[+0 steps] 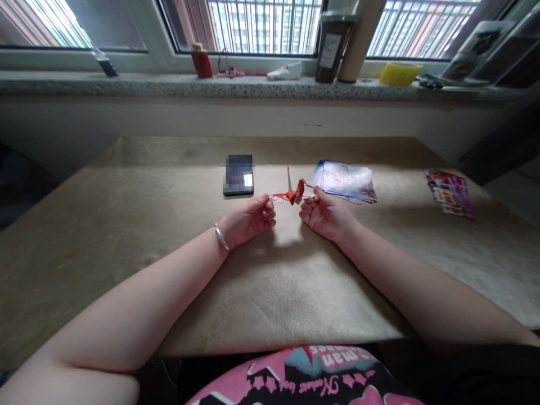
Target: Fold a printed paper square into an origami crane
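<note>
A small red and white folded paper crane (pixel 292 194) hangs just above the tan table (pixel 126 225), held between both hands. My left hand (pixel 248 219) pinches one wing tip at the crane's left side, fingers curled; a silver bangle sits on that wrist. My right hand (pixel 325 215) pinches the opposite wing tip, fingers also curled. One thin point of the crane sticks straight up between the hands.
A dark phone (pixel 238 175) lies just beyond my left hand. A stack of printed paper sheets (pixel 346 181) lies beyond my right hand, and a colourful packet (pixel 450 192) farther right. The windowsill (pixel 169 85) holds a red container, a jar and a yellow object.
</note>
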Tool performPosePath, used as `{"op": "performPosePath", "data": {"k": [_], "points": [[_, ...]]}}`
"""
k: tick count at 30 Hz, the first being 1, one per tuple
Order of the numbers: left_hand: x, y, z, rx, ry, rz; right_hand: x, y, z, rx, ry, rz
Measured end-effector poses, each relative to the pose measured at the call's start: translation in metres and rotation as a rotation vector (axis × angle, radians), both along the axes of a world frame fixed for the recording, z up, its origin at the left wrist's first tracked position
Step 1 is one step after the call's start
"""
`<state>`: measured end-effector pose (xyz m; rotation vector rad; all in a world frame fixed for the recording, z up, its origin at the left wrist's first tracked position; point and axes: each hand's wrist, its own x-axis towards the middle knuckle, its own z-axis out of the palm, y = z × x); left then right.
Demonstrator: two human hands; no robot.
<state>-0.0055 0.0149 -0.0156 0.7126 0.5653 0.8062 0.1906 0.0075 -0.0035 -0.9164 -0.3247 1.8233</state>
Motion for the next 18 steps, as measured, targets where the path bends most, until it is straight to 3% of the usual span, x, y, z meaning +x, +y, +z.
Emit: {"op": "performPosePath", "data": {"k": [6, 11, 18], "points": [[0.003, -0.001, 0.000, -0.009, 0.065, 0.087, 0.000, 0.002, -0.005, 0.103, -0.009, -0.016], [0.005, -0.004, 0.001, -0.005, 0.136, 0.167, 0.000, 0.001, -0.011, 0.216, -0.192, -0.022], [0.009, -0.010, -0.006, 0.244, 0.331, 0.162, 0.000, -0.001, -0.020, 0.481, -0.515, -0.071]]}}
